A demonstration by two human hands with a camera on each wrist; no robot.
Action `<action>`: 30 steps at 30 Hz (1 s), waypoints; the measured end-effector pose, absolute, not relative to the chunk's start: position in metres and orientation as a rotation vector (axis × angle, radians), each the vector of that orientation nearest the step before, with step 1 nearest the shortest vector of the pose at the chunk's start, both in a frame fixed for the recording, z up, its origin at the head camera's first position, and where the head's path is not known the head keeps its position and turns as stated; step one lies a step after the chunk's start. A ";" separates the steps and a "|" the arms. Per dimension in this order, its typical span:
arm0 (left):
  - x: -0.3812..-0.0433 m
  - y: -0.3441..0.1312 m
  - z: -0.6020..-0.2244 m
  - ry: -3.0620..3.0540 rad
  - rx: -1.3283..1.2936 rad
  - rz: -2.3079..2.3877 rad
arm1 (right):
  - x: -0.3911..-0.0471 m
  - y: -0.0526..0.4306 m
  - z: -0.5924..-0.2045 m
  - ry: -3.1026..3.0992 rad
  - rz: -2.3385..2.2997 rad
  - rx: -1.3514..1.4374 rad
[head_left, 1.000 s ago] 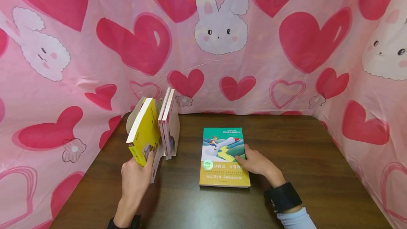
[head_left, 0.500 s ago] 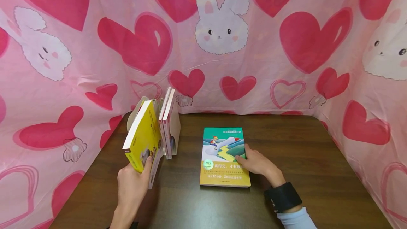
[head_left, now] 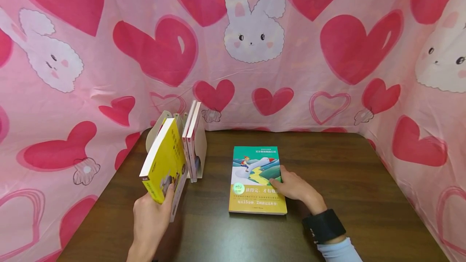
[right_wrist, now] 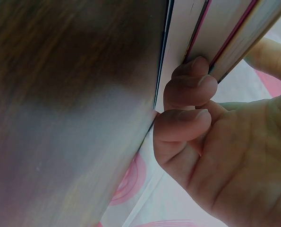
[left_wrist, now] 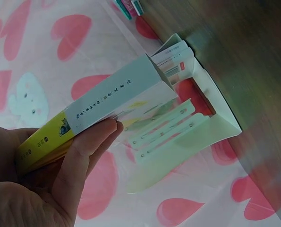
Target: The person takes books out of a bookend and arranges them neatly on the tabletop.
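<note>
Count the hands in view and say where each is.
2: the left hand grips the yellow book; the right hand is at the right edge of the green-and-gold book.

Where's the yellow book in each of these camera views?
Head: left of centre, the yellow book held in the left hand.
Left wrist: left of centre, slanting up rightward, its spine facing the camera.
Right wrist: not in view.
Shared landmark: the wooden table, in all three.
</note>
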State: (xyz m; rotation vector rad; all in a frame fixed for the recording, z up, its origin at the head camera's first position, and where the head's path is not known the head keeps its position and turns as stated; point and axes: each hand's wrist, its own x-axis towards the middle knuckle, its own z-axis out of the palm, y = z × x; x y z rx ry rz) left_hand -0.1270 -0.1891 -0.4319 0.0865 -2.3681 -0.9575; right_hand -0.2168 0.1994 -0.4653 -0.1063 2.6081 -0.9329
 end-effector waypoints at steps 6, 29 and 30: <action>-0.120 -0.188 -0.429 -2.379 0.091 -0.956 | -0.216 0.200 -0.465 2.611 -0.920 -0.112; -0.101 -0.181 -0.422 -2.365 0.097 -0.937 | -0.219 0.201 -0.470 2.611 -0.919 -0.115; -0.100 -0.181 -0.422 -2.359 0.090 -0.934 | -0.219 0.201 -0.469 2.612 -0.917 -0.120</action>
